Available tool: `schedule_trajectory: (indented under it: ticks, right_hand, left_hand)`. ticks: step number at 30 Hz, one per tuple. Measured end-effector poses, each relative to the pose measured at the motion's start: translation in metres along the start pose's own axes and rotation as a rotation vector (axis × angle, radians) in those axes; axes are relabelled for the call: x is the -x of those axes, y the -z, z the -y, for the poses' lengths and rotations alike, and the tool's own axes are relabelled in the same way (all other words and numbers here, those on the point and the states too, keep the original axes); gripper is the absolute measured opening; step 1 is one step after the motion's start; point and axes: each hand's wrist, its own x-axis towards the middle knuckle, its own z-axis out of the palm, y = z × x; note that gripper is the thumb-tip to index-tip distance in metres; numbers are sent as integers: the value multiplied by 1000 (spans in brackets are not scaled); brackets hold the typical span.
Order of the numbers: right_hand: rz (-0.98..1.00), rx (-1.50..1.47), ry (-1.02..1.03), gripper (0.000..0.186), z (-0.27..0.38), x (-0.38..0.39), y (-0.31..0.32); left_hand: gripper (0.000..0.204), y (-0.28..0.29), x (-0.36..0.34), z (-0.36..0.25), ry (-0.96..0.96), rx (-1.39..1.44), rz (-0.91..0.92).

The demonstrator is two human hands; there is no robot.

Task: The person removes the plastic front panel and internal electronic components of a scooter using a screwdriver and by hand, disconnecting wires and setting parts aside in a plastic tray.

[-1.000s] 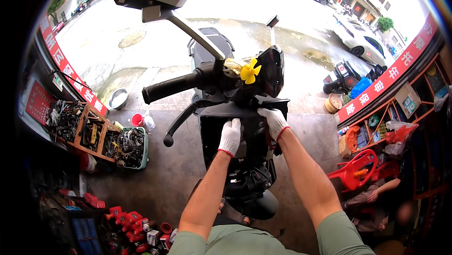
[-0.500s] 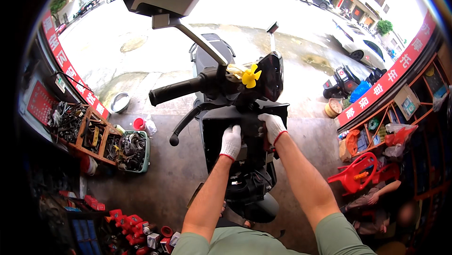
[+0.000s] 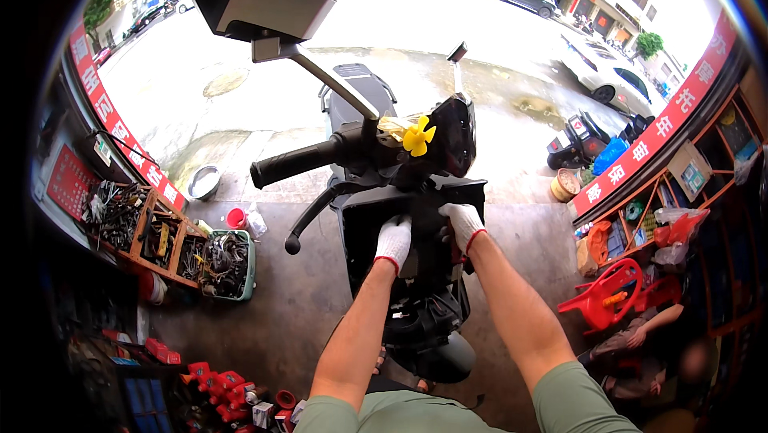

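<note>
Both hands wear white knit gloves with red cuffs and are at the open front of a scooter with a black body panel (image 3: 364, 213). My left hand (image 3: 394, 241) is closed inside the dark hollow, its fingertips lost against black parts. At the panel's right side my right hand (image 3: 463, 225) is bent and closed; what its fingers grip is hidden. Above them are the black handlebar grip (image 3: 292, 163), a brake lever (image 3: 310, 217), a yellow pinwheel-like ornament (image 3: 418, 137) and a large mirror (image 3: 268, 1). Exposed wiring (image 3: 420, 317) lies below the hands.
A wooden tray of tools (image 3: 156, 233) and a green bin of metal parts (image 3: 228, 263) stand left. Red bottles (image 3: 220, 389) crowd the lower left. At right are a red plastic chair (image 3: 604, 297), a seated person (image 3: 640, 353) and shelves (image 3: 656, 209).
The view has shifted a little, moving the scooter slightly left in the picture. Both hands keep nearly the same place on the scooter. A motorbike has come into view on the road.
</note>
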Motion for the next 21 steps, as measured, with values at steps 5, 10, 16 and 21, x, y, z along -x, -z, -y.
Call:
schedule_trajectory:
  ticks: [5,10,16,21]
  right_hand:
    - [90,44,1,19,-8,38,28]
    - [177,14,151,31,-35,95,48]
    - [290,44,189,40,-81,132,53]
    - [437,261,134,31,-125,158,39]
  left_hand:
    - [39,0,53,-15,-107,-18,51]
    - [23,4,110,-13,-17,215,126]
    - [20,39,164,8,62,237,135]
    - [21,81,215,53,293,358,30]
